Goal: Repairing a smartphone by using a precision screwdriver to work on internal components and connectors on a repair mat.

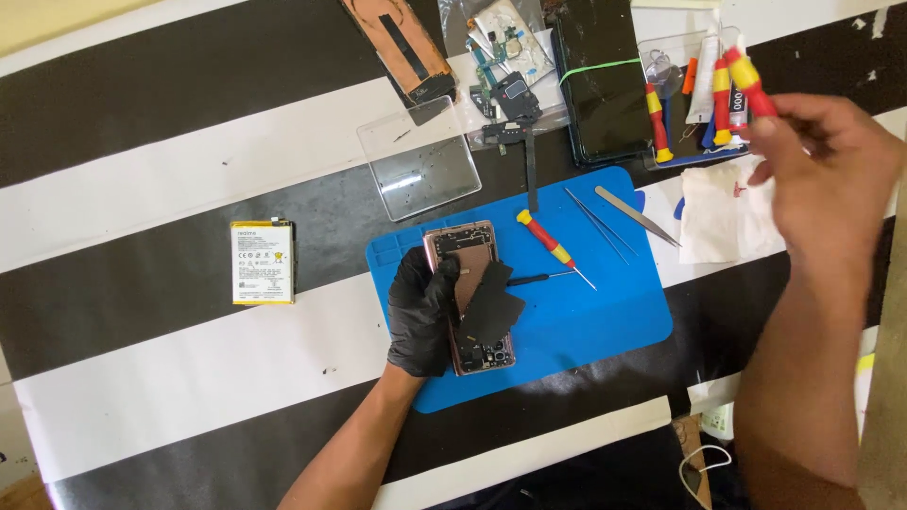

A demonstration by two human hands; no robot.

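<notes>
My left hand (pixel 422 312), in a black glove, rests on an opened pink-framed phone (pixel 472 293) lying on a blue work mat (pixel 586 312). A loose black part (pixel 491 312) lies across the phone's middle. My bare right hand (pixel 822 179) is raised at the right and holds a red and yellow screwdriver (pixel 749 80) above a clear tool tray (pixel 699 94). Another red and yellow screwdriver (pixel 553 247) and a thin black one (pixel 539 279) lie on the mat beside the phone.
Tweezers (pixel 635 215) and thin picks lie on the mat's far edge. A white battery (pixel 262 262), a clear plastic lid (pixel 419 159), a dark phone panel (pixel 597 80), circuit parts (pixel 505 57) and a white cloth (pixel 723 212) lie on the black and white striped table.
</notes>
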